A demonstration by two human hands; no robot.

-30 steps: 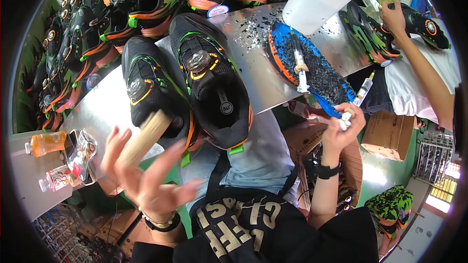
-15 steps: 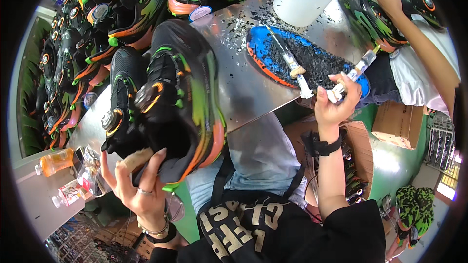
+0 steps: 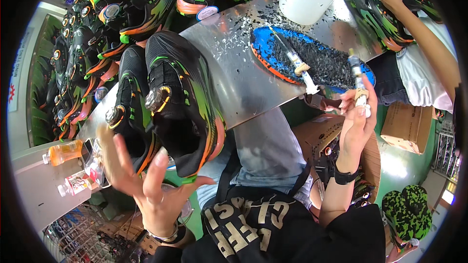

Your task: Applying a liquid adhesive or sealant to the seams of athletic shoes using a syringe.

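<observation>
A pair of black, green and orange sports shoes, the left shoe [image 3: 135,112] and the right shoe [image 3: 183,102], stands side by side on the table, heels toward me. Just behind the heels, my left hand [image 3: 163,195] has its fingers spread, partly blurred, and appears to hold nothing. My right hand [image 3: 358,122] grips a syringe-like tool [image 3: 358,75] with a yellowish tip pointing up and tan wrapping at its lower part. A second similar tool [image 3: 294,58] lies across a blue sole-shaped pad [image 3: 265,44] covered with black scraps.
A white bucket [image 3: 312,0] stands at the back of the metal table [image 3: 248,85], amid scattered scraps. Many shoes [image 3: 146,12] crowd the left and back. At the left, an orange bottle [image 3: 66,152] lies on a ledge. Another person's arm [image 3: 419,34] holds shoes at right.
The shoe my left hand held has been set down beside its mate, and the hand has let go with fingers spread. My right hand has turned the tool more upright and moved slightly right.
</observation>
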